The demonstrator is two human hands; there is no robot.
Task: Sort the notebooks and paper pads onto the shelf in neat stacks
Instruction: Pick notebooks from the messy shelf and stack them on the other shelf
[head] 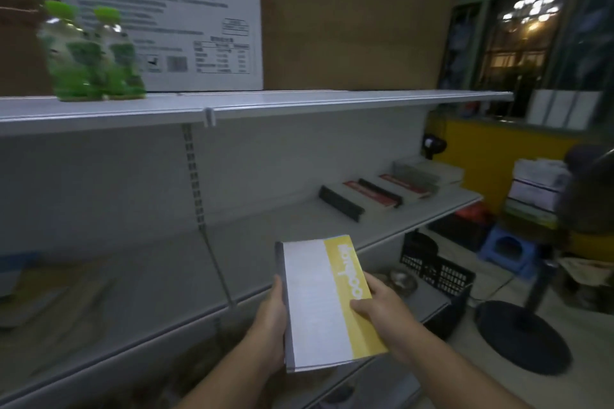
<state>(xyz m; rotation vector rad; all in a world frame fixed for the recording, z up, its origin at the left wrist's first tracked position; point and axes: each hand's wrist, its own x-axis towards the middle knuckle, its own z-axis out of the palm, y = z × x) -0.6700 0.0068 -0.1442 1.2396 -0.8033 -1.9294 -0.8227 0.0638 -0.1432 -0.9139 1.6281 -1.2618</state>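
Note:
I hold a white and yellow notebook point(319, 302) in front of the middle shelf point(252, 236), cover up, its grey spine to the left. My left hand point(270, 325) grips the spine edge from the left. On the yellow strip at the right edge, my right hand point(382, 312) holds with its thumb on top. Far right on the same shelf lie several notebooks and pads point(388, 191) in a row, with dark and red spines. Flat brownish pads point(56, 285) lie at the shelf's left end, blurred.
The upper shelf point(299, 101) carries green bottles point(89, 53), a white printed box point(166, 13) and a brown carton point(352, 33). A black crate point(435, 269) sits under the shelf at right. A fan base point(521, 332), a blue stool point(508, 247) and stacked papers point(538, 186) stand on the floor.

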